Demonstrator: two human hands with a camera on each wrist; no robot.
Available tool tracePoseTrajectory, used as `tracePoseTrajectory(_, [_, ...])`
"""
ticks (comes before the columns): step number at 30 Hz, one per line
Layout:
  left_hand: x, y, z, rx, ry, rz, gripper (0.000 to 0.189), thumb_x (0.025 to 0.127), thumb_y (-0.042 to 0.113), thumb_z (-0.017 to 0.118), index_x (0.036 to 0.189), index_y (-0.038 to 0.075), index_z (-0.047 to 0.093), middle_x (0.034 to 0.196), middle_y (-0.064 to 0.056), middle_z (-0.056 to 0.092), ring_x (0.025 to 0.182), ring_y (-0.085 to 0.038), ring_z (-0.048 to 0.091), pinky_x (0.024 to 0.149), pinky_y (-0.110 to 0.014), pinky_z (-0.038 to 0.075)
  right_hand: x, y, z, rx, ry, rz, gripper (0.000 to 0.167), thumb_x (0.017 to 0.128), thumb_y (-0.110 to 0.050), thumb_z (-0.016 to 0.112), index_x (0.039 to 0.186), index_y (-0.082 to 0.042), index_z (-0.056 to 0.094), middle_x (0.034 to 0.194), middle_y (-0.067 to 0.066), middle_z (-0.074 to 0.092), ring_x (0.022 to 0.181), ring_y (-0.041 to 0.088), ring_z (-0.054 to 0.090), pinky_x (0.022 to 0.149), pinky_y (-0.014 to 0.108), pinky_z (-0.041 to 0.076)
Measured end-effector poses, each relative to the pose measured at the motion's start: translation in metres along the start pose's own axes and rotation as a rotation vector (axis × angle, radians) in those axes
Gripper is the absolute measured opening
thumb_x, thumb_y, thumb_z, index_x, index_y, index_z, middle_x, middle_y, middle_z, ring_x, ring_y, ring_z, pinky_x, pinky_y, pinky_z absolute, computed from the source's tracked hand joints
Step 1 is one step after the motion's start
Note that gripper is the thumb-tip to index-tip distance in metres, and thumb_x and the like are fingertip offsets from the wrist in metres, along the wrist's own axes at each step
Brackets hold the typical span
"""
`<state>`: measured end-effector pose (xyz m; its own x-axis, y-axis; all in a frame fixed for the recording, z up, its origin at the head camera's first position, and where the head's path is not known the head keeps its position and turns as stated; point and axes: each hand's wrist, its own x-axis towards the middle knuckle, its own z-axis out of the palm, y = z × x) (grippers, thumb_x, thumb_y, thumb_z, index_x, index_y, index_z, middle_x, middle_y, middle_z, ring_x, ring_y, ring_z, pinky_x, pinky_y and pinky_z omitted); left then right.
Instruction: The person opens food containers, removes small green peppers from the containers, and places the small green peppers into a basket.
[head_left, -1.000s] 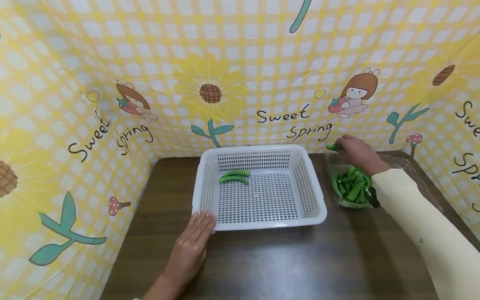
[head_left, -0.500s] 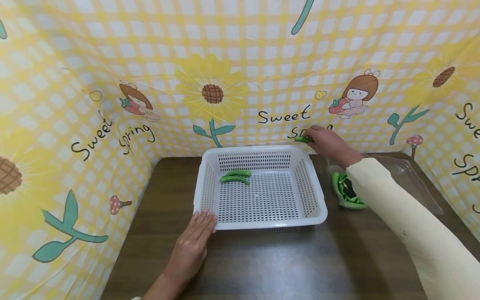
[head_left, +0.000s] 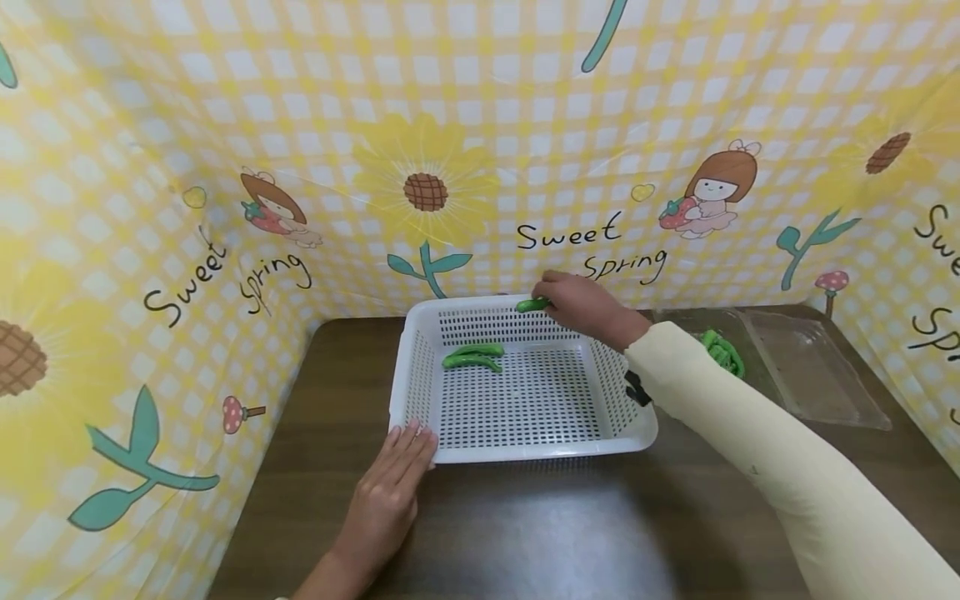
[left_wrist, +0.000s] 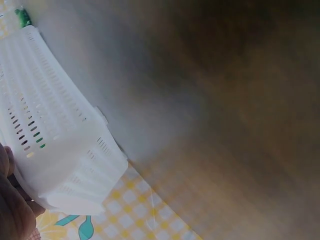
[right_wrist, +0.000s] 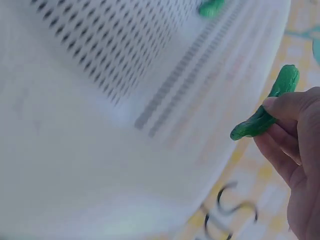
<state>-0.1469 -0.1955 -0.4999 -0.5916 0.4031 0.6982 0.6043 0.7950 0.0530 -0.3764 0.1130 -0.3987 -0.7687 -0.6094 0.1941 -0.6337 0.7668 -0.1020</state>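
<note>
The person's right hand (head_left: pixel 581 304) is pinching a green pepper (right_wrist: pixel 284 82) between the thumb and the fingers, the grip closing on its middle and both ends sticking out. In the head view the pepper is showing at the upper centre, over the far rim of a white basket (head_left: pixel 540 452); whether it is touching the rim, one cannot tell. The hand is pointing leftward, back upward, and the pale sleeve (head_left: pixel 735 417) is slanting down to the lower right corner. The left hand (head_left: pixel 386 496), at the lower centre-left, is resting on the basket's near left corner, its fingers lying straight and close together, the forearm running down to the bottom edge. Two peppers (head_left: pixel 465 361) are lying side by side in the left part of the basket. At the right of the frame, a pile of peppers (head_left: pixel 723 354) is showing partly behind the sleeve, with clear plastic (head_left: pixel 817 367) lying beside it on the dark table (head_left: pixel 562 533).
</note>
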Motion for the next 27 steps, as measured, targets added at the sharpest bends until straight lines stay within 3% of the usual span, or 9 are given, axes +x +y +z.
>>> tracePoseTrajectory(11, [-0.001, 0.002, 0.002, -0.009, 0.012, -0.012, 0.045, 0.113, 0.018, 0.034, 0.121, -0.005, 0.071, 0.123, -0.022, 0.072, 0.117, -0.037, 0.07, 0.106, -0.053, 0.055, 0.041, -0.06, 0.03, 0.045, -0.157, -0.087, 0.02, 0.095, -0.007, 0.073, 0.115, -0.011, 0.074, 0.11, 0.004, 0.071, 0.099, 0.017, 0.068, 0.087, 0.031, 0.061])
tracePoseTrajectory(15, [0.001, -0.001, 0.0, -0.006, 0.013, -0.006, 0.045, 0.113, 0.019, 0.034, 0.12, -0.004, 0.072, 0.122, -0.021, 0.073, 0.118, -0.036, 0.07, 0.105, -0.053, 0.055, 0.053, -0.078, 0.048, 0.019, -0.233, -0.128, 0.02, 0.095, -0.008, 0.073, 0.115, -0.011, 0.075, 0.109, 0.002, 0.073, 0.096, 0.013, 0.066, 0.088, 0.028, 0.06])
tracePoseTrajectory(21, [0.003, -0.001, -0.002, -0.011, 0.023, 0.018, 0.044, 0.113, 0.018, 0.036, 0.119, -0.004, 0.072, 0.121, -0.022, 0.073, 0.116, -0.037, 0.071, 0.102, -0.054, 0.057, 0.058, -0.097, 0.069, -0.042, -0.306, -0.18, 0.022, 0.095, -0.003, 0.071, 0.114, -0.013, 0.076, 0.107, 0.0, 0.075, 0.09, 0.011, 0.063, 0.089, 0.024, 0.059])
tracePoseTrajectory(27, [0.0, 0.0, -0.003, -0.003, -0.01, 0.0, 0.045, 0.113, 0.019, 0.033, 0.122, -0.003, 0.071, 0.123, -0.021, 0.073, 0.119, -0.036, 0.07, 0.105, -0.053, 0.055, 0.057, -0.108, 0.084, -0.104, -0.342, -0.185, 0.024, 0.096, -0.004, 0.07, 0.117, -0.014, 0.074, 0.109, -0.001, 0.075, 0.094, 0.01, 0.066, 0.091, 0.024, 0.06])
